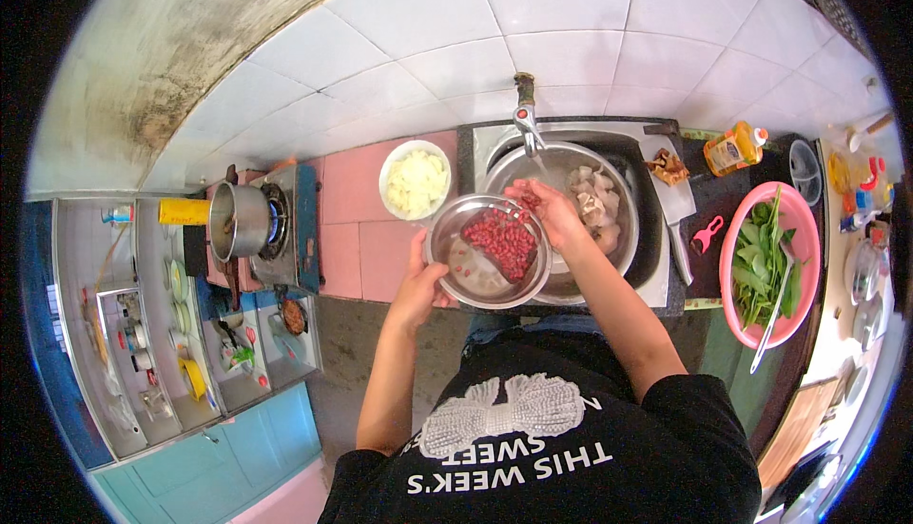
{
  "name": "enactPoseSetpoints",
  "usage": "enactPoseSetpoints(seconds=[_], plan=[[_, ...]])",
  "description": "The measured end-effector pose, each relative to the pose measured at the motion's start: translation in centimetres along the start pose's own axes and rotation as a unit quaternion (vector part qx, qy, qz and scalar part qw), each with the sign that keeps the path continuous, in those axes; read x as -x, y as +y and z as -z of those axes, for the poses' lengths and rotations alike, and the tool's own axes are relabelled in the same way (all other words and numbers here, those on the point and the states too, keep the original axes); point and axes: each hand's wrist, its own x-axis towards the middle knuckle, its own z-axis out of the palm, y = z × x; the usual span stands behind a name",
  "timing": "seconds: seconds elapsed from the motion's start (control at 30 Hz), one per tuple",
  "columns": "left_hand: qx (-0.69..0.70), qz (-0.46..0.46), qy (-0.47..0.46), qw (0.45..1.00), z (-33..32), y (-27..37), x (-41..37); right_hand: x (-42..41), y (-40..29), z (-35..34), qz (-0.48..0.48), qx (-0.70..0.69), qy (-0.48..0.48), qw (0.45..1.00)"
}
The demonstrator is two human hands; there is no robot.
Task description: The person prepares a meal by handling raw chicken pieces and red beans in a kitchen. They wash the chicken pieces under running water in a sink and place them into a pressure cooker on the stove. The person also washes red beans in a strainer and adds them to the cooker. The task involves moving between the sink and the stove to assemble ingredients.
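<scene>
My left hand [421,281] grips the left rim of a stainless steel bowl [454,293], tilted over the sink's front edge. Red beans [506,242] lie in it with a little cloudy water. My right hand [546,210] is at the bowl's upper right rim, cupped around some red beans. Beneath, a larger metal basin [629,239] stands in the sink, with pieces of raw meat [595,199] at its right side. The faucet [526,121] is above it, and a thin stream of water seems to run down behind my right hand.
A white bowl of pale chopped vegetable [415,180] stands left of the sink. Farther left, a metal pot [239,221] sits on a lit gas stove [296,231]. To the right are a cleaver [679,246], a pink peeler [707,234], a dish soap bottle [731,153] and a pink basin [811,267] of leafy greens.
</scene>
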Motion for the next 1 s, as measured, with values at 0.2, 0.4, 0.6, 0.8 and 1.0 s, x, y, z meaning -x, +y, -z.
enactPoseSetpoints(seconds=[0.2,0.4,0.6,0.8,1.0], plan=[[-0.013,-0.009,0.012,1.0,-0.4,0.6,-0.4,-0.1,0.0,0.1,0.011,-0.018,0.005,1.0],[-0.015,-0.018,0.005,1.0,-0.9,1.3,-0.7,-0.1,0.3,0.5,0.02,-0.026,0.01,0.999],[-0.033,-0.018,0.007,0.999,-0.8,1.4,-0.9,0.2,0.2,0.4,0.025,-0.034,0.006,0.999],[-0.039,-0.024,0.004,0.999,-1.1,2.0,-0.8,-0.3,0.8,1.1,0.024,-0.058,0.005,0.998],[-0.019,-0.025,0.005,0.999,-2.1,3.1,-1.1,-0.8,1.8,1.8,0.015,-0.089,-0.005,0.996]])
